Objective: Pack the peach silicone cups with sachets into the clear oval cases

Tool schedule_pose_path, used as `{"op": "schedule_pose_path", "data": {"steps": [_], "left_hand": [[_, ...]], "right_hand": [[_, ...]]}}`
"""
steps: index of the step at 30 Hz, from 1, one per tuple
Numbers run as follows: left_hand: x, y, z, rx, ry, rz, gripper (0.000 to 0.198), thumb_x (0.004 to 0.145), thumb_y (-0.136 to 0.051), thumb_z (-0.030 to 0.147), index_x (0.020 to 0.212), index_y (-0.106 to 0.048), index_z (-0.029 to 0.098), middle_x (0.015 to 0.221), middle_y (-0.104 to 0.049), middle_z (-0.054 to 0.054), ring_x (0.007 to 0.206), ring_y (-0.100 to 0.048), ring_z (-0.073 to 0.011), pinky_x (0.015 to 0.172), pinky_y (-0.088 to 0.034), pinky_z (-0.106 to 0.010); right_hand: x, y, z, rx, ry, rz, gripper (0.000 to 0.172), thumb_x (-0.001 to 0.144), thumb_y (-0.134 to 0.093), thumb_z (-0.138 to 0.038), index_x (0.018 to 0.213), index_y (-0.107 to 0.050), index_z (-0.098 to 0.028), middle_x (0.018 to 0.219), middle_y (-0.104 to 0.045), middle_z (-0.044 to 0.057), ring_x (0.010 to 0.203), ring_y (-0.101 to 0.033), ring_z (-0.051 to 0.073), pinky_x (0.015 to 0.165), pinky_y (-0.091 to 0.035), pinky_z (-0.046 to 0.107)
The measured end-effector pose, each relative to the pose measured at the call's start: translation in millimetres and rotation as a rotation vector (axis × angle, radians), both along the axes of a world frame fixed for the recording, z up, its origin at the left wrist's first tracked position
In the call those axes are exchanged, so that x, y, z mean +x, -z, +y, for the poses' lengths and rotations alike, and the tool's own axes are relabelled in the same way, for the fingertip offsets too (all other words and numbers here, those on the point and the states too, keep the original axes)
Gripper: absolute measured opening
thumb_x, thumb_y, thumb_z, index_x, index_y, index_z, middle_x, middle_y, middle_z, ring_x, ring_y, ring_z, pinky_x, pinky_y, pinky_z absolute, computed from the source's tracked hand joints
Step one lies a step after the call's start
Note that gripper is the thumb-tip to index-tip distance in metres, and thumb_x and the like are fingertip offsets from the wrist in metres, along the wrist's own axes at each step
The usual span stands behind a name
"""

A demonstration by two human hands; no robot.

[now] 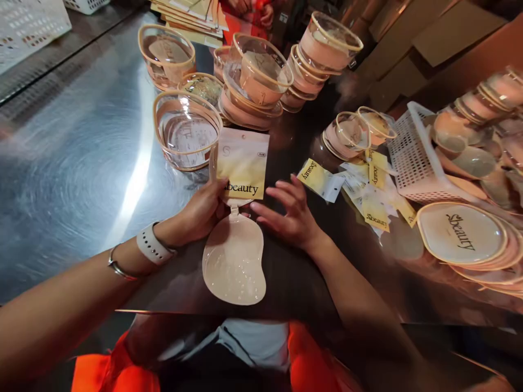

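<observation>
My left hand (203, 209) pinches the lower left corner of a yellow card (243, 162) printed "beauty", which lies on the metal table (81, 163). A beige silicone pad (234, 261) lies just below the card, joined to it at a small clasp. My right hand (289, 212) hovers to the right of the card with its fingers spread, holding nothing. A clear round container (187, 129) with a beige rim stands just above the card's left side.
Stacks of clear beige-rimmed containers (261, 76) crowd the back of the table. Small yellow packets (368, 190) are scattered to the right, beside a white basket (417, 158) and round "beauty" lids (461, 233). Another person's hands (253, 10) show at the far edge.
</observation>
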State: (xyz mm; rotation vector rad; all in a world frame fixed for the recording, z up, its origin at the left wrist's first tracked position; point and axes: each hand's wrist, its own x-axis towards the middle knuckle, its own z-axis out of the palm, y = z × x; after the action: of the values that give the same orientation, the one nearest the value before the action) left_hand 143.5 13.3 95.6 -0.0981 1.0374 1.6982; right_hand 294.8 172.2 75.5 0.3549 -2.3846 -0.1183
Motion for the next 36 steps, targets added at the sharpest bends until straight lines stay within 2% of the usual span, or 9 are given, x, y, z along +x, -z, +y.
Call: {"op": "schedule_pose_path", "data": {"steps": [3,6,8,11,16,22,29,33,36], "left_hand": [[-3,3.5,2,-0.012,-0.008,0.055,0.017,0.094,-0.051,0.022,0.082,-0.061,0.016,0.053,-0.059,0.002,0.037,-0.049,-0.0088,0.04,-0.043,-0.017],[-3,1.7,2,-0.069,-0.002,0.056,0.019,0.092,-0.053,0.021,0.074,-0.058,0.018,0.047,-0.054,0.005,0.033,-0.044,-0.0075,0.039,-0.042,-0.017],[-3,-1.6,2,-0.119,-0.016,0.042,0.02,0.091,-0.053,0.021,0.072,-0.057,0.018,0.048,-0.056,0.004,0.032,-0.043,-0.0067,0.037,-0.039,-0.016],[-2,-6.9,3,-0.11,0.001,-0.002,0.019,0.089,-0.051,0.016,0.073,-0.061,0.015,0.054,-0.063,0.0,0.035,-0.049,-0.0083,0.038,-0.041,-0.017],[-3,-9.8,2,-0.136,-0.009,-0.03,0.021,0.086,-0.049,0.017,0.071,-0.063,0.016,0.042,-0.054,0.002,0.034,-0.048,-0.0115,0.042,-0.047,-0.021],[-3,-6.3,0,-0.051,0.001,-0.034,0.017,0.086,-0.051,0.016,0.085,-0.068,0.014,0.054,-0.061,0.001,0.045,-0.06,-0.0143,0.051,-0.054,-0.024],[-1,-7.3,1,-0.071,-0.017,-0.054,0.018,0.09,-0.049,0.016,0.083,-0.065,0.014,0.048,-0.052,0.004,0.042,-0.056,-0.0126,0.05,-0.054,-0.023],[-1,-5.6,1,-0.038,0.008,-0.065,0.02,0.091,-0.048,0.016,0.096,-0.067,0.013,0.058,-0.064,0.0,0.06,-0.069,-0.0173,0.061,-0.059,-0.026],[-1,-5.4,1,-0.018,0.025,-0.072,0.025,0.093,-0.046,0.016,0.106,-0.067,0.013,0.071,-0.073,-0.002,0.067,-0.071,-0.0182,0.067,-0.061,-0.029]], "right_hand": [[2,-13.4,-15,0.089,-0.213,-0.053,0.012,0.093,-0.069,-0.016,0.104,-0.07,-0.02,0.102,-0.07,0.003,0.104,-0.063,0.017,0.104,-0.053,0.041],[2,-19.0,-23,0.104,-0.274,-0.081,0.007,0.093,-0.067,-0.009,0.092,-0.072,-0.014,0.086,-0.071,0.002,0.087,-0.065,0.015,0.089,-0.058,0.034],[2,-19.9,-23,0.085,-0.286,-0.085,0.008,0.093,-0.067,-0.008,0.089,-0.072,-0.014,0.081,-0.071,0.001,0.082,-0.066,0.014,0.084,-0.058,0.033],[1,-20.9,-20,0.042,-0.298,-0.111,0.012,0.095,-0.065,-0.009,0.085,-0.072,-0.014,0.078,-0.071,0.001,0.08,-0.066,0.015,0.078,-0.058,0.032],[1,-25.0,-19,0.017,-0.326,-0.134,0.016,0.094,-0.064,-0.007,0.081,-0.072,-0.013,0.077,-0.073,0.002,0.077,-0.066,0.016,0.073,-0.058,0.032],[3,-24.7,-23,-0.03,-0.36,-0.2,0.016,0.093,-0.066,-0.007,0.08,-0.07,-0.015,0.075,-0.071,0.002,0.08,-0.068,0.016,0.075,-0.059,0.032],[4,-24.5,-23,-0.066,-0.351,-0.293,0.02,0.096,-0.061,-0.006,0.08,-0.07,-0.014,0.075,-0.074,0.002,0.08,-0.071,0.016,0.074,-0.06,0.03],[4,-24.7,-23,-0.094,-0.355,-0.327,0.022,0.098,-0.057,-0.007,0.08,-0.07,-0.013,0.075,-0.074,0.003,0.08,-0.071,0.017,0.075,-0.06,0.031],[5,-22.7,-24,-0.146,-0.325,-0.376,0.024,0.098,-0.057,-0.009,0.078,-0.068,-0.016,0.074,-0.074,0.001,0.08,-0.07,0.015,0.078,-0.059,0.029]]}}
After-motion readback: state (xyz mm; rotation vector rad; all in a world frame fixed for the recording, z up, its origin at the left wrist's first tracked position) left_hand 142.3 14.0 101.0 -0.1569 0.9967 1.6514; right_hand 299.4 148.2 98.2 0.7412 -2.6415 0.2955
